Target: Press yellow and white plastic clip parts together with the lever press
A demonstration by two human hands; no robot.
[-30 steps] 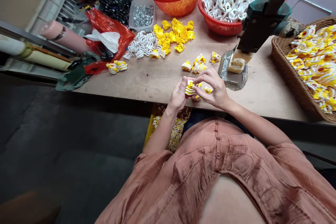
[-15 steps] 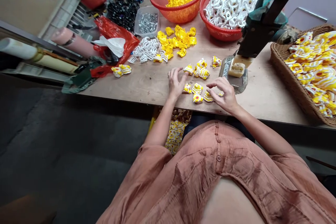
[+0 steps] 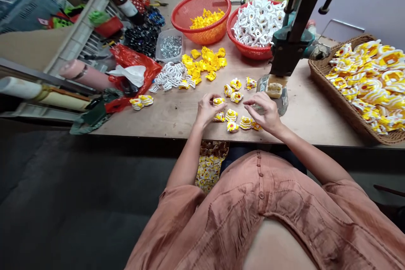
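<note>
My left hand [image 3: 206, 112] is closed round a small yellow-and-white plastic piece [image 3: 218, 101], pinched between thumb and fingers above the wooden table. My right hand [image 3: 265, 112] hovers near the press base with thumb and fingers apart, nothing visible between them. Below and between the hands lie several similar pieces, among them a striped piece [image 3: 231, 114] and one with a red dot [image 3: 232, 127]. One more piece [image 3: 256, 125] is partly covered by my right hand. A further group [image 3: 236, 85] sits just beyond them, short of the press.
A hand press [image 3: 286, 52] stands at right over a pale block [image 3: 274, 87]. Behind are red baskets of yellow parts [image 3: 201, 29] and white parts [image 3: 232, 29]. A wicker basket [image 3: 344, 103] holds finished-looking pieces. A tub of screws [image 3: 157, 48] and loose parts lie left.
My left hand has closed on a yellow-and-white piece and lifted it. My right hand has shifted little. The camera view has tilted, so the table's back shows more.
</note>
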